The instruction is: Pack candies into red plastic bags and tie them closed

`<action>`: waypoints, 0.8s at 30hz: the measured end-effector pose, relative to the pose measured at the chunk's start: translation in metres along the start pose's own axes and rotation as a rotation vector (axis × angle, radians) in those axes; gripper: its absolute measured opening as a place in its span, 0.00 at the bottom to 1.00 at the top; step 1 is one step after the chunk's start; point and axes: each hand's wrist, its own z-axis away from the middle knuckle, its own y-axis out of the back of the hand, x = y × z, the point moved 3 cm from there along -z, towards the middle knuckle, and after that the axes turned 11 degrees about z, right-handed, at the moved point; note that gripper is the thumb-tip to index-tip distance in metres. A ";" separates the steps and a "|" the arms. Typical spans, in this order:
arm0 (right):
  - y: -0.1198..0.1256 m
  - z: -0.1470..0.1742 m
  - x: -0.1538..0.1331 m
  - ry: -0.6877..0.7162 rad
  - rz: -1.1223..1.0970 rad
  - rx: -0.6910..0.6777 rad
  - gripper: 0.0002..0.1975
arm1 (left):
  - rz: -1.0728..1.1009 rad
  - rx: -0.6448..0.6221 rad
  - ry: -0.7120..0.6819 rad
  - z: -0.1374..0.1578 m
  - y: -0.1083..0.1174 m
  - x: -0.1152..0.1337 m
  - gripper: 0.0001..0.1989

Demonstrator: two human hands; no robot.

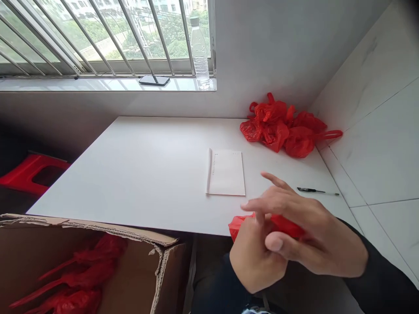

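Low at the front edge of the table, my two hands meet around a red plastic bag (288, 226). My left hand (257, 259) is closed, with the bag showing beside and behind its fingers; one finger points up. Over it lies my right hand (304, 229), fingers stretched and spread, its thumb against the left hand. Part of the bag is hidden under my right palm. Just beyond the hands, a white booklet (226, 173) lies flat on the white table (147, 170). To their right is a black-capped pen (316, 191).
Several knotted red bags (278, 126) are heaped in the far right corner. At the lower left stands an open cardboard box (140, 270) holding red bags (88, 274). A phone (153, 80) and a clear bottle (200, 56) rest on the sill. A red stool (32, 174) is at left.
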 end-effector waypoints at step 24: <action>-0.034 0.020 0.087 -0.294 -0.173 -0.130 0.34 | 0.065 0.044 0.016 -0.005 0.045 -0.033 0.06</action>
